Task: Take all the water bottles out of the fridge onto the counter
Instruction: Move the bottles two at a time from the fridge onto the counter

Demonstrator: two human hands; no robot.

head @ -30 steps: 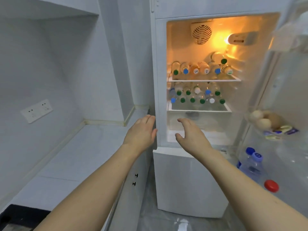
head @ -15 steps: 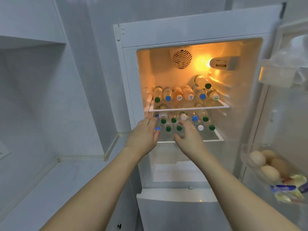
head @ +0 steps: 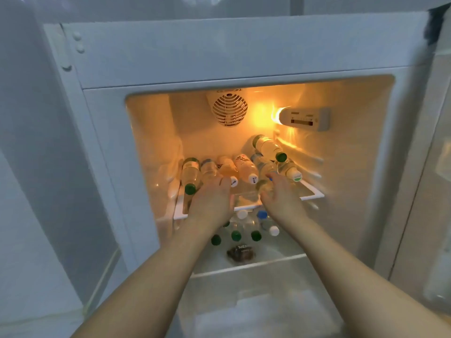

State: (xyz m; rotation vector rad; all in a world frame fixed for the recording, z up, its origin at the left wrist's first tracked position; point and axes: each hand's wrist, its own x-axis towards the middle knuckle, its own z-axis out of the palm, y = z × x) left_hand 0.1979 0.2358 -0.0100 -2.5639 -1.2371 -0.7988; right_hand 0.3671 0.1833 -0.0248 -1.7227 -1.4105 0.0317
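At upper shelf (head: 314,191): 2 hands, bottles (head: 246,170).

Clear glossy plastic bottles (head: 246,168), smooth white plastic fridge lining (head: 151,142), glossy shelf (head: 311,191)

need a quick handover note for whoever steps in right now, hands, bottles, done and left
Left hand: open, reaching over the front of the top shelf, holding nothing.
Right hand: open, fingers at a bottle on that shelf; no grip visible.
Top-shelf bottles: lying on their sides, caps toward the door, one stacked on the others at the right.
Lower-shelf bottles: caps showing beneath the hands.
Done: fridge open. No bottle is seen out yet.
Left: move every bottle to the counter, which is out of view.
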